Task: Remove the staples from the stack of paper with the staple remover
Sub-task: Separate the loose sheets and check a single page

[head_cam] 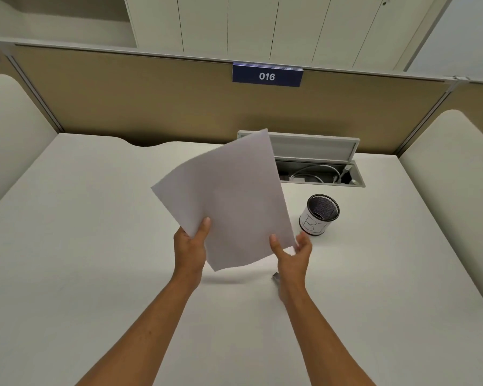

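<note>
Two hands hold one stack of paper (229, 201) lifted clear of the bench (95, 246), above its middle, tilted with one corner pointing toward the far edge; the left hand (191, 246) pinches the near left edge, thumb on top and the other fingers hidden beneath; the right hand (292, 256) sits at the near right corner, thumb lying on the sheet and the fingers (304, 242) spread loosely past the edge, so whether it truly grips is hard to tell. No staple shows on the side facing the camera. A small grey metal object (275, 277) lies on the bench just beside the right wrist; it may be the staple remover, though too little shows to be sure. The paper looks light and floppy, bowing slightly between the hands; it should tear easily near a staple, so it seems best held flat on the bench, pressed close beside the stapled corner. A mesh pen cup (319, 214) stands toward the right, near an open cable hatch (318, 162) at the far edge.
</note>
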